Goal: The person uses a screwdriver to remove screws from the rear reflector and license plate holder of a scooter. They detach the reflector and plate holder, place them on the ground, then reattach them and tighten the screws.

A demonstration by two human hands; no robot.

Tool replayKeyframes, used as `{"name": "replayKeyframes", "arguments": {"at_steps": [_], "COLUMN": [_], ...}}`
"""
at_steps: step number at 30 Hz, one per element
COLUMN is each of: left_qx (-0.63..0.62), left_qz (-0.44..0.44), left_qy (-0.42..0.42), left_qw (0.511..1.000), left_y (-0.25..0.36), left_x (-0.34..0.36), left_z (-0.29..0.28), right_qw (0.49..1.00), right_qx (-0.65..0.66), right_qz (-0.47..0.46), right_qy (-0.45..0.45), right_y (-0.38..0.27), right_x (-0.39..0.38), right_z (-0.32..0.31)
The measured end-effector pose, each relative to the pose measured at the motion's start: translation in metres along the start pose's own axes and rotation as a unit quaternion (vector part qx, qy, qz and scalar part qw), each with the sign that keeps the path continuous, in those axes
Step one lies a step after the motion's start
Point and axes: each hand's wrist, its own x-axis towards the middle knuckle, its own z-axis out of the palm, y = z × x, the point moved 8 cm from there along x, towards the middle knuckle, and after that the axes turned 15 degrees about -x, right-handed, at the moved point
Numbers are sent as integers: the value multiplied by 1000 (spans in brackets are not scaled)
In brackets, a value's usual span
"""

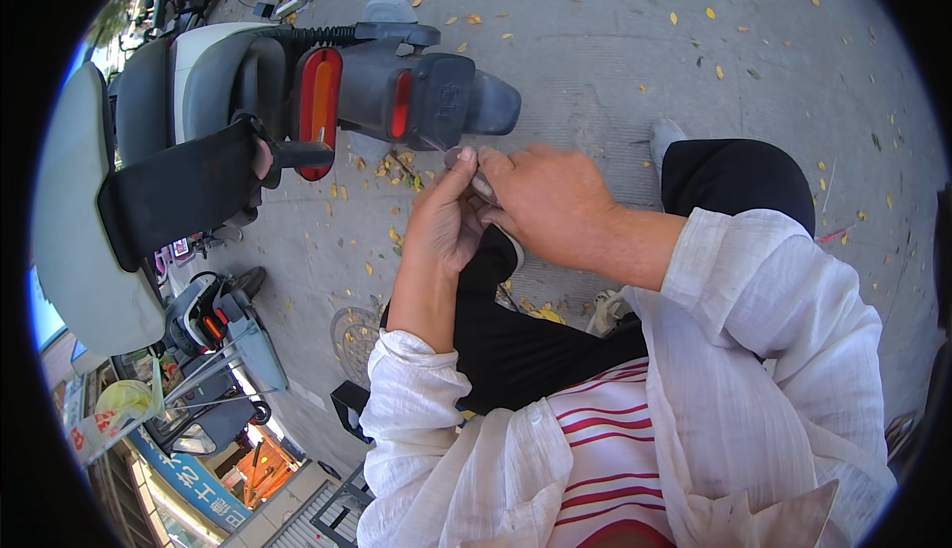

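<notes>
My left hand and my right hand meet in front of me, above my bent legs. Thumb and fingers of both are closed around a small dark, rounded piece that shows at the left fingertips. Its kind is too small to tell, and the fingers cover most of what lies between them. Just beyond the fingertips is the rear of a scooter, with its dark mudguard, a small red reflector and a red-orange tail lamp.
A large grey-and-black backrest of the scooter takes up the left side. Other scooters stand at the lower left, near a blue sign. Yellow leaves lie scattered over the grey pavement. A round manhole cover is set in the ground.
</notes>
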Motion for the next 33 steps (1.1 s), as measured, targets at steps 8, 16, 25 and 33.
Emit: {"name": "replayKeyframes", "arguments": {"at_steps": [8,16,25,33], "left_qx": [-75,-16,-37,-5], "left_qz": [15,20,27,50], "left_qy": [-3,36,-45,58], "left_qw": [997,999,998,997], "left_y": [5,3,6,6], "left_x": [2,-1,2,3], "left_z": [-3,-6,2,-9], "right_qw": [970,992,988,980], "right_qx": [189,-108,86,-87], "right_qz": [129,-33,97,-65], "right_qy": [-85,60,-87,166], "right_y": [19,-7,11,-10], "right_x": [6,1,5,-1], "right_z": [19,-8,4,-25]}}
